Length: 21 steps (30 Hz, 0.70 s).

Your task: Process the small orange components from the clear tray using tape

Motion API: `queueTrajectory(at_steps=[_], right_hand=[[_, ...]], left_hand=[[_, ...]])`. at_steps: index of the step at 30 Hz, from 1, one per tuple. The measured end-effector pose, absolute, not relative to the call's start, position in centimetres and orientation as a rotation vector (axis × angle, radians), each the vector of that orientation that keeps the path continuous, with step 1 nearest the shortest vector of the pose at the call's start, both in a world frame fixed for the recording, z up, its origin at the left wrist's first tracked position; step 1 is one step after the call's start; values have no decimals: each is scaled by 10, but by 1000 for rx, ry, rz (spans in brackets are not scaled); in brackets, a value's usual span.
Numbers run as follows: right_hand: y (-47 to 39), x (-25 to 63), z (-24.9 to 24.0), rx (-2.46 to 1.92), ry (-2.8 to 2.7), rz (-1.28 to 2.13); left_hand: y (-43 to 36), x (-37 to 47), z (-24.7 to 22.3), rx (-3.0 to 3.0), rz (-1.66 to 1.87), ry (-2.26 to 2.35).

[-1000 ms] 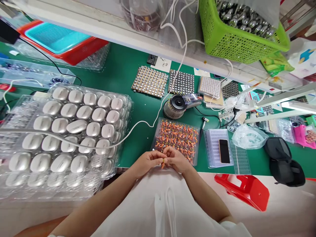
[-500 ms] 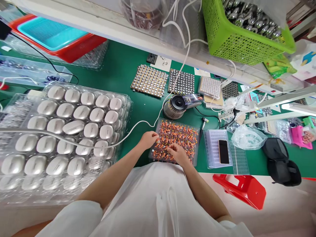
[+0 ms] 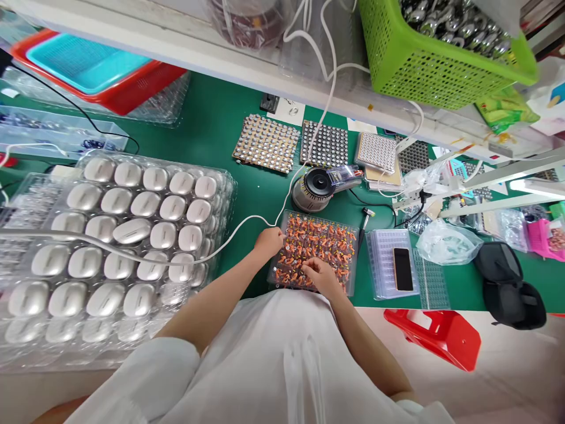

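Observation:
A clear plastic tray (image 3: 354, 259) filled with rows of small orange parts with yellow bits lies on the green bench before me. My left hand (image 3: 269, 242) is at the tray's left edge, its fingers bent and closed; whatever they grip is too small to make out. Over the front middle rows is my right hand (image 3: 321, 275), thumb and forefinger pinched together close to the orange parts. I cannot tell what is between those fingertips. A white cable (image 3: 251, 219) runs just past my left hand.
Left stand stacked clear trays of silver oval cases (image 3: 128, 202). Behind the orange parts is a round black-topped device (image 3: 312, 189). To the right lie a small hammer (image 3: 365, 224), a phone (image 3: 402, 269) on plastic trays and a black case (image 3: 507, 288). A green basket (image 3: 441, 65) sits on the shelf above.
My left hand has turned slightly, its fingers more tucked under at the tray's left edge. The right hand stays over nearly the same rows. The whole view has shifted a little.

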State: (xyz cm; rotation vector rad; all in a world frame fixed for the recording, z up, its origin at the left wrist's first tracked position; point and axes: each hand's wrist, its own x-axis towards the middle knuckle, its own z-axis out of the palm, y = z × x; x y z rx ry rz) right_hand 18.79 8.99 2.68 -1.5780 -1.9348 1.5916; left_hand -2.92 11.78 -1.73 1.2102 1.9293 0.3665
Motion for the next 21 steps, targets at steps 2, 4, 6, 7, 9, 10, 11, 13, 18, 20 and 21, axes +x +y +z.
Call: queueTrajectory(at_steps=[2,4,6,7,9,10,11,13,18,20,21], right_hand=[[91,191,25,-1601,-1994,1537],[93,190,23,-1604,-2080,1489],[96,183,20,-1575,-2196,1443],[98,177,19,-1552,-2262,1419],[101,161,15,-1507,-2395,1367],[103,153,13,-1495,-2458,1336],[104,144,10,-1495,-2516,1301],[107,128,4,-1525,-2615,1217],[106,103,-9,-1651,-2748,1023],[104,97,-11,-1694,-2754,986],[103,96,-12,-1714,-2746,978]], left_hand=[[104,-36,-12,1207,406,1935],[86,-42,-8,1186,439,1933],[68,-45,-7,1144,465,1932],[59,-45,-7,1120,477,1930],[41,-43,-10,1072,501,1928],[34,-41,-12,1051,512,1926],[27,-39,-14,1031,523,1924],[16,-36,-18,1003,546,1915],[2,-31,-25,957,603,1908],[0,-29,-27,940,628,1904],[-1,-28,-28,934,641,1900]])
